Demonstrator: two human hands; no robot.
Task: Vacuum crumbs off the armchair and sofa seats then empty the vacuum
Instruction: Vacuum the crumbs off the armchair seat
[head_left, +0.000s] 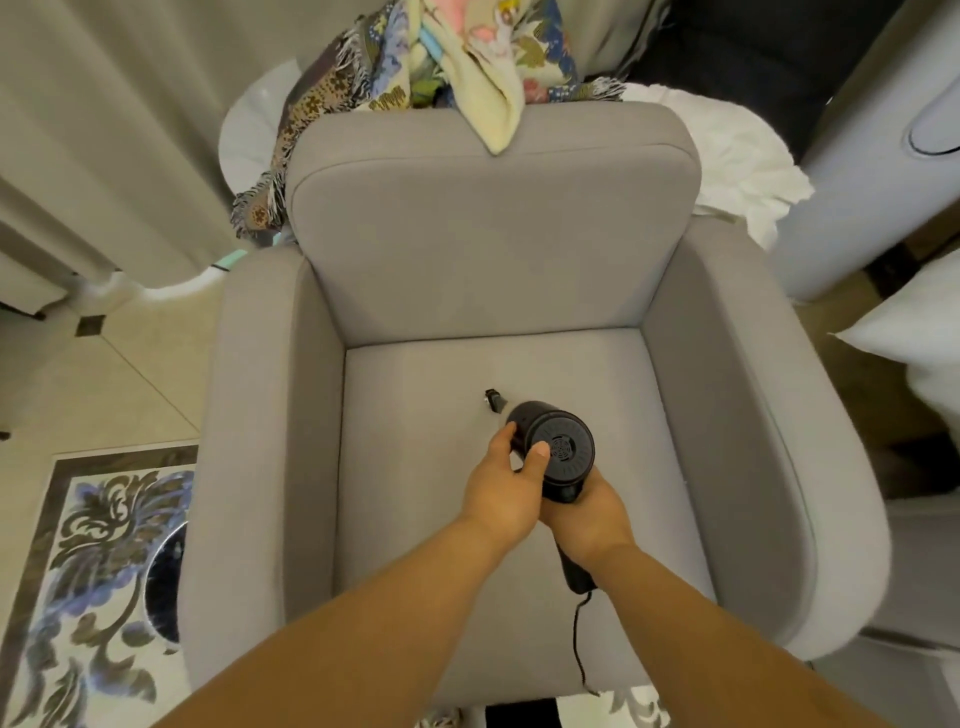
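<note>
Early stage: vacuum (558, 452) over armchair (493, 415) seat, nozzle near fabric; right hand (584, 512) wrapped round handle, left hand (506, 480) gripping body. Sofa and emptying judged still ahead.

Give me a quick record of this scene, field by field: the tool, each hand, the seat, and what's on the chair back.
tool: black handheld vacuum, nozzle down near the seat
left hand: holds the vacuum body
right hand: grips the handle
seat: grey armchair, crumbs too small to tell
chair back: patterned cloths draped over the top
</note>
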